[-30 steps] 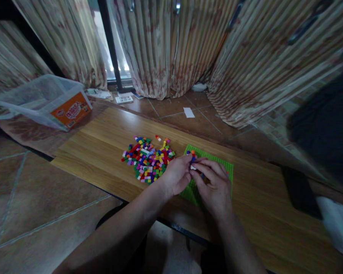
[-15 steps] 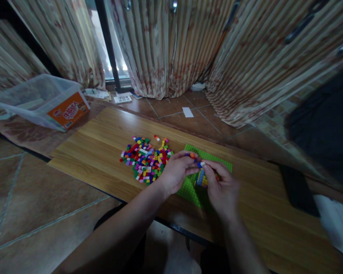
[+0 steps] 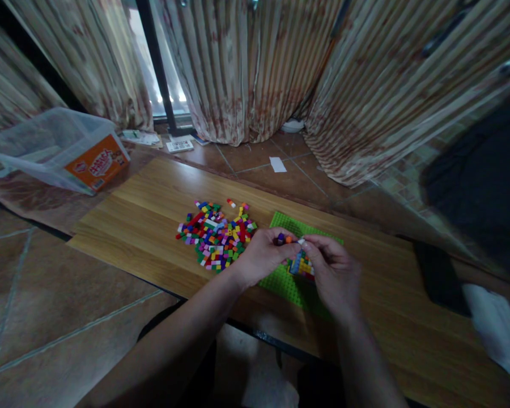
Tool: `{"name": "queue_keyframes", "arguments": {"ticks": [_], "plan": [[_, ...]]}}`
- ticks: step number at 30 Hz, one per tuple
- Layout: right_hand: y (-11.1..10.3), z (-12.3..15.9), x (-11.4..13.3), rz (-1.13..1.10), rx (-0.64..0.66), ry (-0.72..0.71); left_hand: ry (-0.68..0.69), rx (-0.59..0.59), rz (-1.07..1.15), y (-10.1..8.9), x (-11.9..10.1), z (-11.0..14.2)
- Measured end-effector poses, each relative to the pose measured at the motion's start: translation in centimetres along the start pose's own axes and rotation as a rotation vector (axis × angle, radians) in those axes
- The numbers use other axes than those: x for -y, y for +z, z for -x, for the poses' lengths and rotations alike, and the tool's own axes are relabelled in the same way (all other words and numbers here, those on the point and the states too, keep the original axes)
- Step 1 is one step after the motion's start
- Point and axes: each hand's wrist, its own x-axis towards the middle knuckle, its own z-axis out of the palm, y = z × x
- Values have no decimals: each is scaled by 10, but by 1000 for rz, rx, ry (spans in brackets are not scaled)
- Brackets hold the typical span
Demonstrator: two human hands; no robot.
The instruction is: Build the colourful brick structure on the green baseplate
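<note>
My left hand [image 3: 260,255] is closed on small toy bricks; an orange brick [image 3: 288,239] and a purple brick [image 3: 281,238] show at its fingertips. Pinched in my right hand [image 3: 336,273] is a white brick [image 3: 301,242]. The two hands' fingertips meet above a green studded baseplate [image 3: 280,283]. Just below them, a low build of yellow, blue and red bricks [image 3: 300,266] sits on the plate, partly covered by my right hand. Whether the white and orange bricks touch I cannot tell. To the left of the plate lies a pile of mixed bricks [image 3: 216,238].
The wooden table [image 3: 131,209] runs across the view. A clear plastic bin [image 3: 59,147] with an orange label stands beyond its left end. At the right lie a black flat object [image 3: 440,277] and a whitish bundle [image 3: 493,328]. Curtains [image 3: 221,73] hang behind.
My hands have drawn closer together, with the fingertips now meeting. The orange brick sits lower, beside the white one. The whole view has shifted slightly.
</note>
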Motion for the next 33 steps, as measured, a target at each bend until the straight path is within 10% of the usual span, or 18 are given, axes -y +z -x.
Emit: {"name": "queue_keyframes", "arguments": {"ticks": [23, 33], "plan": [[-9, -2, 6, -246, 15, 166, 120, 66, -68, 3, 0, 2], [-27, -15, -13, 257, -79, -60, 3, -207, -36, -3, -1, -5]]}}
